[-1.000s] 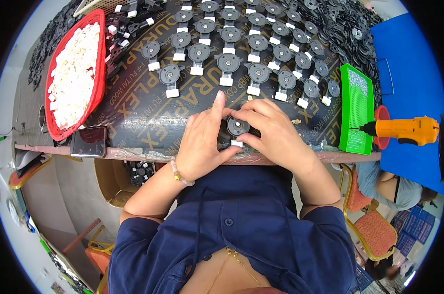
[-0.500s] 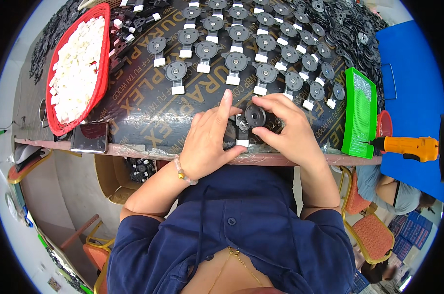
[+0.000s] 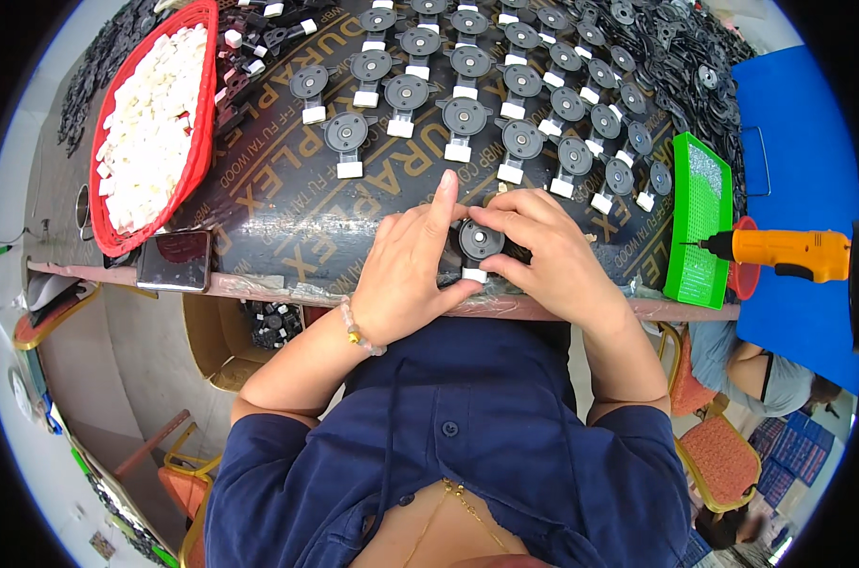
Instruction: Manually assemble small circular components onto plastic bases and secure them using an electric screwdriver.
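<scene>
Near the table's front edge, a black round disc (image 3: 481,242) lies on top of a black bracket whose white end piece (image 3: 474,275) points toward me. My right hand (image 3: 570,260) pinches the disc from the right between thumb and fingers. From the left, my left hand (image 3: 403,263) holds the bracket, its thumb at the white end and its index finger stretched upward. The bracket under the disc is mostly hidden. Beyond my hands stand several similar black disc assemblies (image 3: 465,116) with white ends, set out in rows.
At the left, a red basket (image 3: 208,123) holds many small white pieces, beside a phone (image 3: 175,260). On the right are a green tray (image 3: 680,218) of small metal parts, a red bowl (image 3: 747,275) and an orange power screwdriver (image 3: 791,254). Black parts (image 3: 671,57) are heaped at the back right.
My right hand has brought the disc left and down onto the bracket, which it now covers. The left hand keeps nearly the same place.
</scene>
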A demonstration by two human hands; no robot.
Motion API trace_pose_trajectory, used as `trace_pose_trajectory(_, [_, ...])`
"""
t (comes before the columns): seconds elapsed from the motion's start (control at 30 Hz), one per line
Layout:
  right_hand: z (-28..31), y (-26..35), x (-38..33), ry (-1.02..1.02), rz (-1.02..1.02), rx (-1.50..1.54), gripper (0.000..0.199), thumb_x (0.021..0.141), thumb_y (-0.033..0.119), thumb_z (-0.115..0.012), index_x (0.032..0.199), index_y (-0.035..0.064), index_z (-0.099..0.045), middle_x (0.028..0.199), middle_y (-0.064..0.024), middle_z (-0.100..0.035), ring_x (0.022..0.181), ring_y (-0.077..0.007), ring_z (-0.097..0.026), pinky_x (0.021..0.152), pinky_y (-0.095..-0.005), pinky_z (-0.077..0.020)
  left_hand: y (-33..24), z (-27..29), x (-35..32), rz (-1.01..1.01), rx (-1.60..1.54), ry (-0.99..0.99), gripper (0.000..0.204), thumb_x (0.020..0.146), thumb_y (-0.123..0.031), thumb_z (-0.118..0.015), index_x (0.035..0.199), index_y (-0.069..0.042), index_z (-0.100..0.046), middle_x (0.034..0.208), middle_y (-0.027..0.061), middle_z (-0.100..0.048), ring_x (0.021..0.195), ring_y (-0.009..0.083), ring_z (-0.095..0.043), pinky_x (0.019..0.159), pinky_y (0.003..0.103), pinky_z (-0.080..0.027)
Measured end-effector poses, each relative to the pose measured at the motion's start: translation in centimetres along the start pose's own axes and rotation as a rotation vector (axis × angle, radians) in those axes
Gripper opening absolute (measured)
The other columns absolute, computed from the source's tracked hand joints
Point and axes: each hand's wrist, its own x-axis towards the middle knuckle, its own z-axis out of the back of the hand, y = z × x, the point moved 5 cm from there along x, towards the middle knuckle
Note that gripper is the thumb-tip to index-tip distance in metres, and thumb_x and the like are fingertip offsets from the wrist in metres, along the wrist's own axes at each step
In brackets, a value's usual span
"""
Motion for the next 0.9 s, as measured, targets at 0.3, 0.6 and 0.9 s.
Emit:
trace_pose_trajectory(0.3, [0.5,-3.3,-0.9,-0.109,-0.290,1.008,0.037,0.094,0.014,-0.067,0.125,-0.0061,-0.062,0.120,-0.0180,-0.066,0.107,-0.0236,-0.064,0.094,-0.0365,-0.0502,-0.1,0.1,0.1,0.011,-0.011,0.016,0.126,0.064,-0.017,-0.090,0.158,0.003,-0.009,0.127,0.0105,-0.063,0.114,0.0300,-0.059,0.093,0.042,-0.041])
trace_pose_trajectory(0.6, [-0.2,-3.4,-1.5,-0.055,-0.359,1.794,0.052,0.105,0.035,-0.051,0.131,-0.0098,-0.053,0.120,-0.0252,-0.065,0.104,-0.0286,-0.067,0.091,-0.0379,-0.0549,-0.1,0.2,-0.1,0.011,0.005,0.035,0.132,0.063,-0.018,-0.091,0.158,0.002,-0.002,0.130,0.0146,-0.062,0.117,0.0342,-0.060,0.097,0.045,-0.040])
trace_pose_trajectory(0.9, [1.1,-1.1,-1.1,-0.093,-0.177,0.520,0.056,0.074,0.002,-0.079,0.127,-0.0030,-0.064,0.122,-0.0116,-0.062,0.112,-0.0230,-0.061,0.095,-0.0360,-0.0487,0.1,0.1,-0.2,0.020,-0.014,0.001,0.125,0.064,-0.015,-0.090,0.158,0.002,-0.009,0.130,0.0119,-0.061,0.118,0.0306,-0.058,0.095,0.043,-0.041])
